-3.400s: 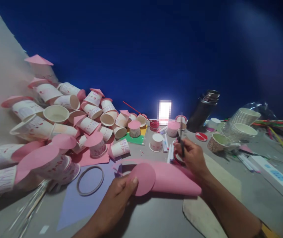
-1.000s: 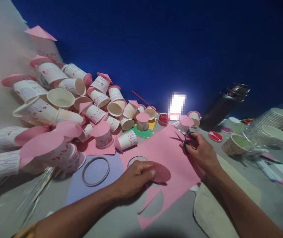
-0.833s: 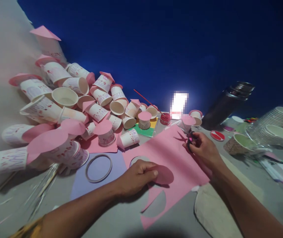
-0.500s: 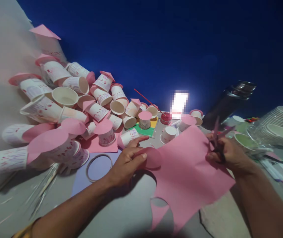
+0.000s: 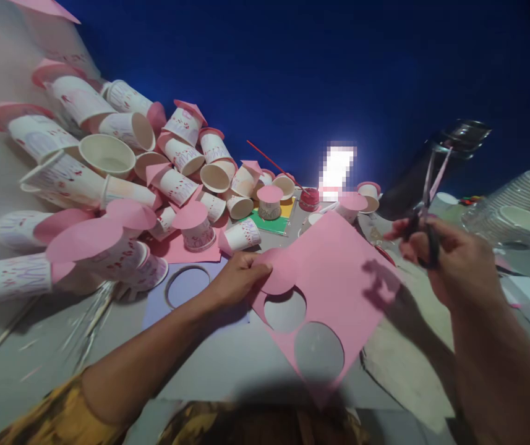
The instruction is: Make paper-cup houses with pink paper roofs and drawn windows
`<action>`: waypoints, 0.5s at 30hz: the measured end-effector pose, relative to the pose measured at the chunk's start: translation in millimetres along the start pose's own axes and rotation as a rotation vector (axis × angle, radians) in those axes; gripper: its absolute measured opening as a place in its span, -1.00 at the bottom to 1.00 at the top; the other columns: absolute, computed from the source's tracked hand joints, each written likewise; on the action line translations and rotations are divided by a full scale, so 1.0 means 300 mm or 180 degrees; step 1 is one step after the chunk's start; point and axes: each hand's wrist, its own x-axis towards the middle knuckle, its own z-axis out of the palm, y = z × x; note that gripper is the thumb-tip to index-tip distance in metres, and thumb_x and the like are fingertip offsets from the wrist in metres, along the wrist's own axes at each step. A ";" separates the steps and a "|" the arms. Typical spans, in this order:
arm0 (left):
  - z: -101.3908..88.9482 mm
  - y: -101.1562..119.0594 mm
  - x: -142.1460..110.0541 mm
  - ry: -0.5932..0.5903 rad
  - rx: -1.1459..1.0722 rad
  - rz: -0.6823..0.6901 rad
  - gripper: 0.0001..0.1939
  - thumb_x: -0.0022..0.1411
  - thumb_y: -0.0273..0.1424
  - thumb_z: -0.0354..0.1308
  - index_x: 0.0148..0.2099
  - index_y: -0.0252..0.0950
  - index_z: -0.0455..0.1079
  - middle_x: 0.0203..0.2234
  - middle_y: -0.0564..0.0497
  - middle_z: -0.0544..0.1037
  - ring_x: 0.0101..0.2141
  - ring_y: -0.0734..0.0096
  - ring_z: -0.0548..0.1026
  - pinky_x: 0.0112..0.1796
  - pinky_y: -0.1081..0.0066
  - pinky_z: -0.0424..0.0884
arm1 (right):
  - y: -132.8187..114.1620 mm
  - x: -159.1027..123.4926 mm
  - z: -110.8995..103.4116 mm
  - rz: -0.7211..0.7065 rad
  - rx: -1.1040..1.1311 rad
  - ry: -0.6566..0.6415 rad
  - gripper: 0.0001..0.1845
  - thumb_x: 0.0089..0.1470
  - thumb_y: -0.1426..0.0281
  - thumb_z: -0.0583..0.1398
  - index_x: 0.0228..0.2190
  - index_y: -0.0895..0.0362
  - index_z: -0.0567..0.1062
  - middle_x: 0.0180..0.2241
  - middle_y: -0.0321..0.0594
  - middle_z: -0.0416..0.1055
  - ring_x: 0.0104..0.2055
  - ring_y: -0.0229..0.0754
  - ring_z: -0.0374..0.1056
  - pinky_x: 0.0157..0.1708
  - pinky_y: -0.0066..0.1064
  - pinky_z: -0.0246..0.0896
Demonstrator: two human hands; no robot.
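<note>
My left hand [image 5: 237,279] is closed, pinching a cut pink paper disc [image 5: 277,272] at the left edge of a pink paper sheet [image 5: 339,272]. The sheet lies on the grey table and has two round holes cut in it. My right hand [image 5: 450,262] is raised above the sheet's right side, its fingers wrapped in the handles of scissors [image 5: 428,198] whose blades point upward. A thin ring [image 5: 187,286] lies on lilac paper [image 5: 162,309] just left of my left hand.
A big heap of paper cups [image 5: 120,173], many with pink paper lids, fills the left. Green paper [image 5: 267,224], a red pot [image 5: 310,198] and small cups stand behind the sheet. A dark flask [image 5: 431,167] and stacked bowls [image 5: 519,204] stand at the right.
The pink sheet has been turned so both holes show. My right hand lifted the scissors up and rightward off the sheet. My left hand still pinches the disc.
</note>
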 end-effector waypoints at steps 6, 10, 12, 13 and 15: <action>-0.075 0.034 -0.009 -0.0114 0.0206 -0.0418 -0.80 0.03 -0.35 0.42 -0.38 -0.40 0.57 -0.54 -0.05 0.58 -0.51 0.39 0.50 -0.37 0.40 0.41 | -0.044 -0.271 0.081 0.1569 0.0595 -0.2322 -0.35 0.11 -0.22 0.24 -0.37 0.18 0.53 -0.49 -0.10 0.54 -0.61 -0.32 0.14 -0.61 -0.42 -0.03; -0.115 0.047 -0.031 -0.0342 0.0412 -0.0513 -0.81 0.01 -0.34 0.42 -0.43 -0.38 0.55 -0.53 -0.05 0.56 -0.50 0.38 0.45 -0.37 0.36 0.36 | -0.021 -0.361 0.126 0.2313 0.1332 -0.2917 -0.27 0.08 -0.25 0.23 -0.33 0.25 0.51 -0.49 -0.10 0.54 -0.67 -0.46 -0.05 -0.65 -0.49 -0.30; -0.116 0.049 -0.038 -0.0301 0.0403 -0.0474 -0.81 0.01 -0.33 0.42 -0.42 -0.37 0.56 -0.51 -0.06 0.57 -0.50 0.37 0.44 -0.39 0.37 0.33 | -0.010 -0.369 0.139 0.2442 0.1361 -0.3022 -0.24 0.08 -0.26 0.22 -0.31 0.26 0.52 -0.48 -0.08 0.55 -0.66 -0.46 -0.03 -0.65 -0.50 -0.32; -0.114 0.052 -0.039 -0.0302 0.0441 -0.0480 -0.81 0.01 -0.34 0.42 -0.46 -0.36 0.55 -0.55 -0.03 0.54 -0.52 0.40 0.40 -0.43 0.39 0.29 | -0.007 -0.366 0.145 0.2514 0.1346 -0.3067 -0.24 0.07 -0.27 0.22 -0.31 0.26 0.53 -0.47 -0.08 0.56 -0.66 -0.45 -0.01 -0.67 -0.51 -0.32; -0.110 0.059 -0.036 -0.0318 0.0518 -0.0483 -0.76 0.02 -0.34 0.43 -0.53 -0.35 0.50 -0.63 0.03 0.47 -0.58 0.48 0.31 -0.49 0.44 0.20 | -0.005 -0.350 0.161 0.2665 0.1273 -0.3158 -0.23 0.05 -0.28 0.23 -0.32 0.25 0.53 -0.48 -0.09 0.56 -0.67 -0.45 0.00 -0.70 -0.53 -0.32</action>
